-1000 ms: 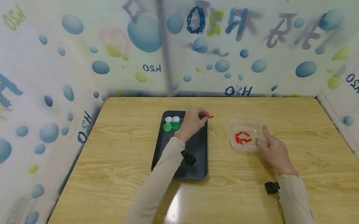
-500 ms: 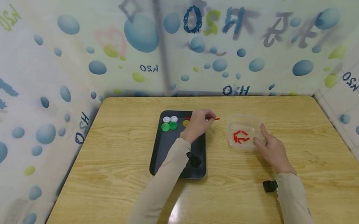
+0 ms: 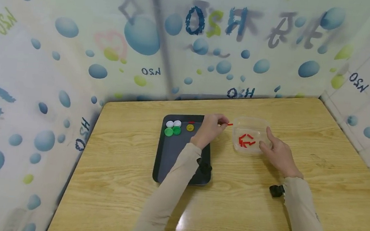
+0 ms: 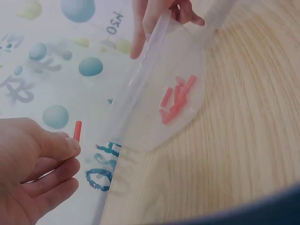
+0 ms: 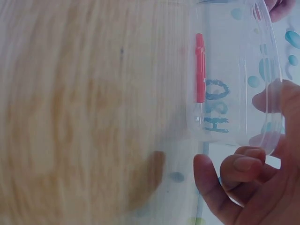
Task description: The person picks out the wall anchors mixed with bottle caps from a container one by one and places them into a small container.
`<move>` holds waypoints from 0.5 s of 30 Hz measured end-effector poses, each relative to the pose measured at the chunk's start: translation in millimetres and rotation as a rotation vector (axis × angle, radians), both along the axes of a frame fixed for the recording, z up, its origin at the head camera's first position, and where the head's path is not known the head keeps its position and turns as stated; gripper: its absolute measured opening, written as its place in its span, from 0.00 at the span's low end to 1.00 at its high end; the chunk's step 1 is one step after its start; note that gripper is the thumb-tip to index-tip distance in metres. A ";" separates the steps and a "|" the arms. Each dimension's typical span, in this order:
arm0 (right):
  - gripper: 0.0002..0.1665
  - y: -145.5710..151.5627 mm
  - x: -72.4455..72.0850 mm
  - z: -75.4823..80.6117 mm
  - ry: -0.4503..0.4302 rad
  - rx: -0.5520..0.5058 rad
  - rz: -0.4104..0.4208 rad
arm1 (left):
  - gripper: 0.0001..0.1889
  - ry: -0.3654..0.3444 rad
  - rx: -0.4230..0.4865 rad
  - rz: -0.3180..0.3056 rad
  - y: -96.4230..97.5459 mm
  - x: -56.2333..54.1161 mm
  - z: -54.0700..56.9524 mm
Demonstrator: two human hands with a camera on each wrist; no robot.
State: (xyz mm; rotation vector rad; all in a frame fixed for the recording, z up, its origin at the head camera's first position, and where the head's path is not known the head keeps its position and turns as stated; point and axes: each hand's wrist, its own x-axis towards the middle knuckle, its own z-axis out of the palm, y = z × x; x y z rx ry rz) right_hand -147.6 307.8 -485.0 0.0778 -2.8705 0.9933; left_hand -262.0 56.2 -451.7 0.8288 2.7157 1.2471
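Note:
My left hand [image 3: 210, 128] pinches a short red stick [image 4: 78, 131] between thumb and forefinger, its free end sticking out toward the clear plastic container [image 3: 246, 122]. The hand is past the right edge of the black tray [image 3: 175, 159], close to the container's left rim. My right hand [image 3: 280, 154] grips the container's right rim, thumb on one side of the wall and fingers on the other, as the right wrist view shows. Several more red sticks [image 4: 178, 101] lie loose on the container's floor.
In the tray's far part sit two white caps [image 3: 177, 123], two green caps [image 3: 168, 132] and a yellow cap [image 3: 190, 127]. A red piece [image 3: 191, 122] lies just behind the yellow one. Patterned walls [image 3: 224, 67] border the wooden table [image 3: 116, 153] at the back and sides.
With the red stick, my left hand has moved right from over the tray toward the container, uncovering the yellow cap and the red piece behind it. My right hand keeps its grip.

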 end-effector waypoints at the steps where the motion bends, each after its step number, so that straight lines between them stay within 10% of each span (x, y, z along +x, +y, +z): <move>1: 0.42 0.1 -0.3 -0.5 -0.001 -0.001 -0.001 | 0.06 0.000 -0.001 -0.004 1.5 0.1 0.2; 15: 0.42 -0.2 -1.0 -2.1 -0.001 -0.004 -0.015 | 0.06 0.012 -0.036 -0.063 22.5 3.5 2.0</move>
